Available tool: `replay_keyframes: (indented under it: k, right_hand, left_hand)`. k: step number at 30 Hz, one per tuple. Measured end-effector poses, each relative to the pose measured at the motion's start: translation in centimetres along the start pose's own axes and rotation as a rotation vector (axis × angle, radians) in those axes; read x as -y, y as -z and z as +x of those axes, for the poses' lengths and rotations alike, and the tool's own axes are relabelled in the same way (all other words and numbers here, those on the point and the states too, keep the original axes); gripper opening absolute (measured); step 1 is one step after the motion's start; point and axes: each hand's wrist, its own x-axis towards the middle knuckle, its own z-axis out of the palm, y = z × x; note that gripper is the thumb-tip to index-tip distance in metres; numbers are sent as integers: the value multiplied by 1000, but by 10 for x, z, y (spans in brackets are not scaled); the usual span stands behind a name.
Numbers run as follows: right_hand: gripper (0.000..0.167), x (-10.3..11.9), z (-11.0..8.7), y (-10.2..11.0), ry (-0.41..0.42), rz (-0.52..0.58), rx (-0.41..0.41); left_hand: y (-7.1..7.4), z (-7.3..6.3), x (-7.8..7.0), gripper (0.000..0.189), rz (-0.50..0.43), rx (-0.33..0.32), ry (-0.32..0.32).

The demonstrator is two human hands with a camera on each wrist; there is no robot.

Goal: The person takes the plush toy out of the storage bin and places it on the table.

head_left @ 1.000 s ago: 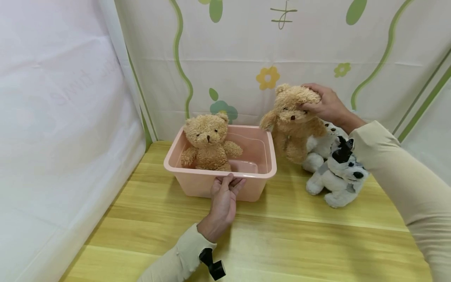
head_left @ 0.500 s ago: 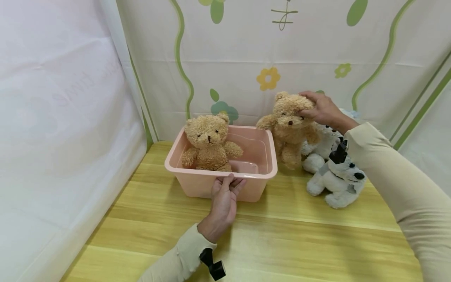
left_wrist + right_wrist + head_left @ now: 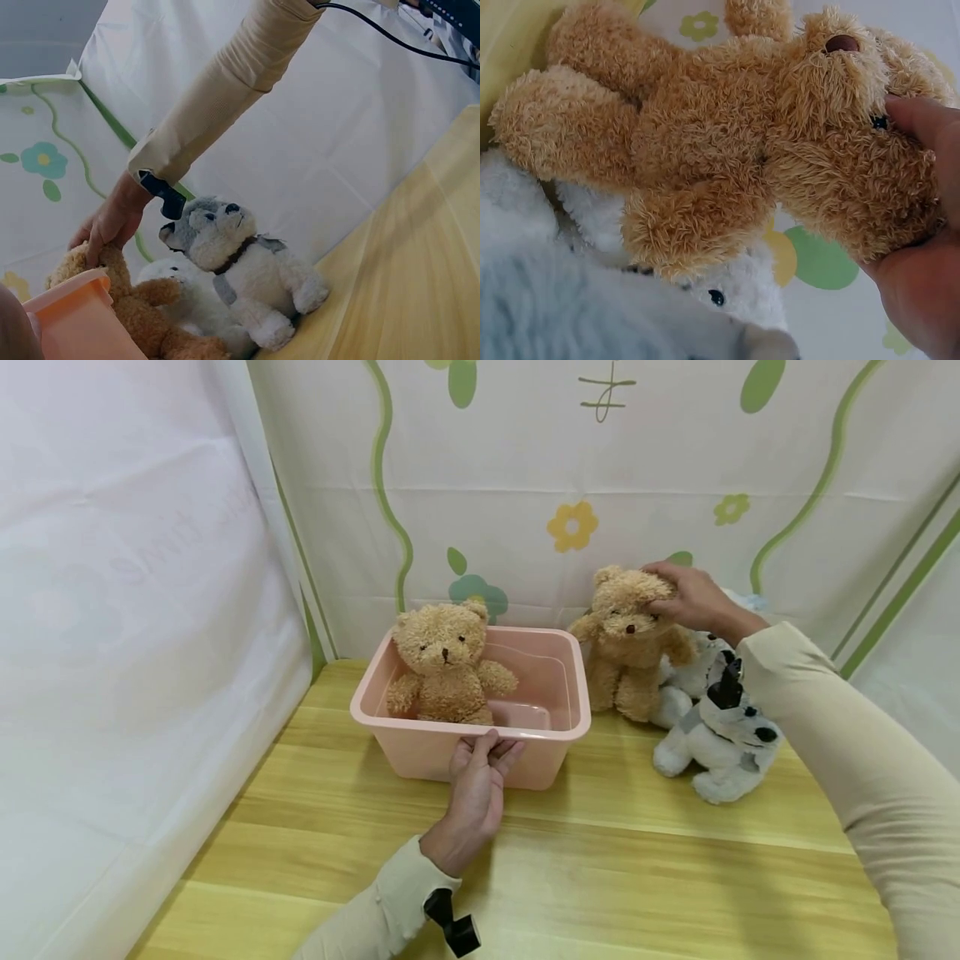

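My left hand [image 3: 476, 789] pinches the front rim of a pink plastic bin [image 3: 420, 752], the thumb up against the lip. Inside the bin's left part sits a tan teddy bear [image 3: 446, 652], its lower body hidden by the front wall. A second teddy bear [image 3: 626, 664] stands upright just right of the bin. My right hand [image 3: 697, 597] grips this bear's head from the side and top. In the right wrist view, the thumb lies by an eye of the held teddy bear [image 3: 705, 112]. Its feet appear to be at the table surface.
Right of the held bear are a white plush toy [image 3: 187, 300], partly hidden, and a grey-and-white plush dog [image 3: 723, 747] in front of it. A printed cloth wall [image 3: 510, 452] stands behind; another cloth wall [image 3: 127, 652] closes the left. Wooden table [image 3: 600, 868] lies in front.
My right hand has lowered the second teddy bear beside the bin, then shifted it slightly right, away from the rim. The left hand and bin have stayed in place.
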Motion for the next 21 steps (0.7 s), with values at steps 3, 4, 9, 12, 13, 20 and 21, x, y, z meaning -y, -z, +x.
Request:
replay_keyframes:
  k: [3, 4, 9, 12, 13, 20, 21]
  right_hand:
    - [66, 1, 2, -5, 12, -8, 19]
    - [65, 1, 3, -7, 17, -10, 20]
    - [58, 2, 5, -14, 52, -22, -23]
    - [54, 3, 8, -18, 82, -16, -71]
    - [53, 3, 9, -19, 89, -7, -84]
    - [52, 0, 13, -28, 99, -33, -106]
    - [53, -1, 14, -28, 97, -49, -101]
  left_hand:
    - [0, -1, -1, 6, -1, -1, -2]
    - [0, -1, -1, 7, -2, -2, -1]
    - [1, -2, -1, 7, -1, 1, -1]
    - [1, -2, -1, 6, 2, 0, -3]
    - [1, -2, -1, 6, 2, 0, -3]
    - [1, -4, 0, 7, 4, 13, -2]
    - [1, -4, 0, 7, 3, 16, -2]
